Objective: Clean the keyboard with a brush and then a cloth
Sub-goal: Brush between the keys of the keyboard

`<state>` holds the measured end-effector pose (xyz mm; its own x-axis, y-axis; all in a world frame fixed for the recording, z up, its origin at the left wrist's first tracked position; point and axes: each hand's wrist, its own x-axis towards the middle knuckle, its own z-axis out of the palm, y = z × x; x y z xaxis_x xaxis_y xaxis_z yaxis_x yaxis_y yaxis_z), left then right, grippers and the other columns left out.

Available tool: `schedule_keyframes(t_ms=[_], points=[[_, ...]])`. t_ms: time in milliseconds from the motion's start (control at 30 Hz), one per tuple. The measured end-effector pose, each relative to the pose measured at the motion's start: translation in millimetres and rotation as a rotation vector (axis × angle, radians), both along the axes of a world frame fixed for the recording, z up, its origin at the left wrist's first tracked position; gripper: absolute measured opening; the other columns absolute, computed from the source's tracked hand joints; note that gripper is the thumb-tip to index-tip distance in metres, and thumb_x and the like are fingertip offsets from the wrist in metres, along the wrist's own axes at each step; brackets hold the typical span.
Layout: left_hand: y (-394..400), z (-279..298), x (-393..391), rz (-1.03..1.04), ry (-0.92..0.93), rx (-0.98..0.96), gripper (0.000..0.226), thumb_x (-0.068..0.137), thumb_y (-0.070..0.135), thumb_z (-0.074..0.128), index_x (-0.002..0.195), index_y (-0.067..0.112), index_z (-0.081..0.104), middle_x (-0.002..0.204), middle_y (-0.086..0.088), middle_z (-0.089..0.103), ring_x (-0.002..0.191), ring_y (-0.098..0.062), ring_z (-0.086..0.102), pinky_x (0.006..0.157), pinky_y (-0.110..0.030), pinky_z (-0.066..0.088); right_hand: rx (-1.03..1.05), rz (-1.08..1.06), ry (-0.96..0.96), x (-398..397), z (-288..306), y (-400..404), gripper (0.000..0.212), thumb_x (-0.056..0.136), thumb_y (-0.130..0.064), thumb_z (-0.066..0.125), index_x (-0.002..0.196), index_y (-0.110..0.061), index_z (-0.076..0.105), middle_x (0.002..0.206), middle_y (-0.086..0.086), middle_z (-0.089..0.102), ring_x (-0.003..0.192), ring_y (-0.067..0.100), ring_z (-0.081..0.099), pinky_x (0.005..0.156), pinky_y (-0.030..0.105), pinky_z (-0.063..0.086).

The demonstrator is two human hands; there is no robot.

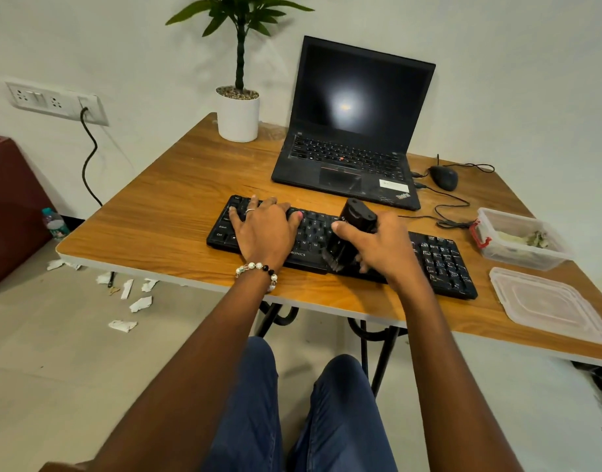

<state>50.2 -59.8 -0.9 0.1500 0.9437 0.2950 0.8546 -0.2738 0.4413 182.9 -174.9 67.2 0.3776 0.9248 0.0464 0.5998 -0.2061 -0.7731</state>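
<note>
The keyboard (439, 264) lies near the front edge of the table (163, 212), its long axis running from the near right corner up toward the far left, so it sits at a slant to the table edge. Its left end is just in front of the laptop (350, 131), well apart from it.

The brush (352, 233) is a black, thick-bodied tool standing nearly upright over the middle of the keyboard, its long axis tilted a little so the blunt top leans away from the person and the bristles point down and toward the near edge. The bristle tip touches the keyboard's front row.

The right hand (384, 247) grasps the brush, thumb wrapped across its near side and fingers curled round the far side; the wrist is bent slightly and the forearm comes in from the lower right.

The left hand (265, 226) lies flat on the left half of the keyboard, fingers straight and spread, pressing on the keys. A ring shows on one finger and a bead bracelet (257, 271) circles the wrist.

To the right stand a clear tub (517, 240) and its lid (548, 304), apart from the keyboard. A mouse (444, 177) sits beside the laptop, and a potted plant (238, 110) stands at the far edge.
</note>
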Motion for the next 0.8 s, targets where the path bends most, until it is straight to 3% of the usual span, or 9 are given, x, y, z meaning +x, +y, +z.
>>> schedule_keyframes(t_ms=[100,167,267,367,500,600,700,800], points=[[-0.3,0.1,-0.9,-0.003,0.002,0.001,0.04,0.095,0.052,0.047,0.125,0.03,0.063,0.142,0.005,0.052,0.143,-0.022,0.029,0.113,-0.059,0.011,-0.086,-0.026,-0.201,4.2,13.5,4.0,0.036,0.086,-0.036,0.073,0.087,-0.002,0.059,0.082,0.011,0.067,0.066,0.024,0.063,0.06,0.041,0.055],[-0.5,0.5,-0.7,-0.004,-0.001,-0.001,0.04,0.095,0.052,0.047,0.125,0.03,0.063,0.142,0.005,0.052,0.143,-0.022,0.029,0.113,-0.059,0.011,-0.059,-0.041,-0.351,0.8,19.9,6.5,0.033,0.085,-0.038,0.072,0.081,-0.01,0.054,0.083,0.008,0.065,0.075,0.024,0.062,0.068,0.042,0.055],[-0.5,0.3,-0.5,0.004,0.004,0.0,0.039,0.095,0.052,0.047,0.124,0.031,0.063,0.141,0.006,0.052,0.143,-0.021,0.029,0.113,-0.059,0.011,0.08,-0.023,-0.22,-9.1,10.7,6.9,0.033,0.088,-0.036,0.07,0.076,-0.007,0.06,0.079,0.013,0.07,0.064,0.027,0.066,0.06,0.044,0.054],[0.1,-0.5,0.0,0.001,0.005,0.001,0.039,0.095,0.052,0.046,0.124,0.031,0.063,0.142,0.006,0.052,0.143,-0.022,0.029,0.113,-0.059,0.011,0.138,-0.096,-0.141,-14.3,-6.0,4.9,0.035,0.088,-0.037,0.069,0.073,-0.007,0.062,0.073,0.012,0.07,0.054,0.024,0.064,0.047,0.035,0.051],[0.6,-0.9,-0.6,0.005,0.009,0.002,0.04,0.095,0.052,0.046,0.124,0.03,0.063,0.143,0.005,0.051,0.143,-0.022,0.029,0.113,-0.059,0.012,-0.027,-0.044,-0.081,-9.3,0.9,2.1,0.034,0.088,-0.033,0.071,0.075,-0.004,0.061,0.059,0.008,0.063,0.031,0.01,0.049,0.033,0.023,0.038],[0.5,-1.1,-0.6,0.002,0.01,0.009,0.04,0.095,0.052,0.046,0.124,0.03,0.063,0.142,0.005,0.052,0.142,-0.022,0.03,0.113,-0.059,0.013,0.021,-0.065,-0.03,-3.1,9.9,3.6,0.034,0.087,-0.032,0.071,0.08,0.0,0.064,0.061,0.011,0.065,0.035,0.013,0.05,0.035,0.026,0.04],[0.5,-0.9,-0.8,0.006,0.006,0.008,0.04,0.095,0.052,0.047,0.124,0.03,0.063,0.142,0.005,0.052,0.142,-0.022,0.03,0.113,-0.059,0.013,0.178,-0.132,-0.146,-4.9,1.7,7.7,0.036,0.089,-0.035,0.069,0.076,-0.002,0.064,0.071,0.015,0.069,0.05,0.023,0.062,0.047,0.036,0.051],[0.0,-0.9,-0.1,0.009,0.015,0.015,0.04,0.095,0.052,0.047,0.124,0.03,0.063,0.141,0.005,0.053,0.142,-0.022,0.031,0.113,-0.059,0.013,0.142,-0.076,-0.177,-11.8,-10.4,7.7,0.036,0.089,-0.038,0.068,0.073,-0.007,0.061,0.071,0.013,0.069,0.056,0.026,0.064,0.048,0.034,0.05]])
